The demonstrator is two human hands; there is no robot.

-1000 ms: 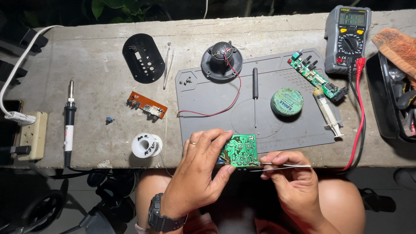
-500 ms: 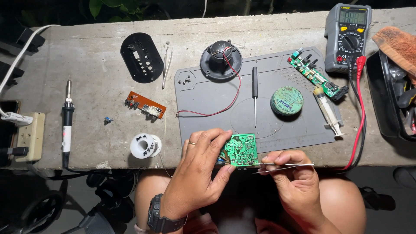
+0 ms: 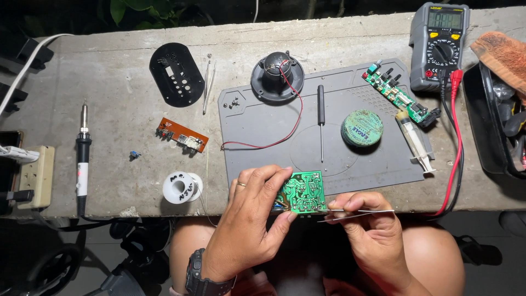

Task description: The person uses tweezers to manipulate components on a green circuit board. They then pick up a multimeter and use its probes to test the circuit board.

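Note:
My left hand (image 3: 249, 219) grips a small green circuit board (image 3: 303, 192) by its left edge, solder side up, at the near edge of the concrete bench (image 3: 126, 115). My right hand (image 3: 370, 230) pinches metal tweezers (image 3: 356, 212) whose tips touch the board's lower right edge. A watch sits on my left wrist. Just beyond the board lies a grey work mat (image 3: 378, 159).
On the mat: a screwdriver (image 3: 321, 118), a round green tin (image 3: 361, 127), a speaker (image 3: 277, 77) with red and black wires, a long green board (image 3: 397, 93), a syringe (image 3: 415, 141). Multimeter (image 3: 441, 44) far right. Soldering iron (image 3: 82, 159), solder spool (image 3: 182, 187), orange board (image 3: 183, 135), black plate (image 3: 176, 74), spare tweezers (image 3: 208, 85) left.

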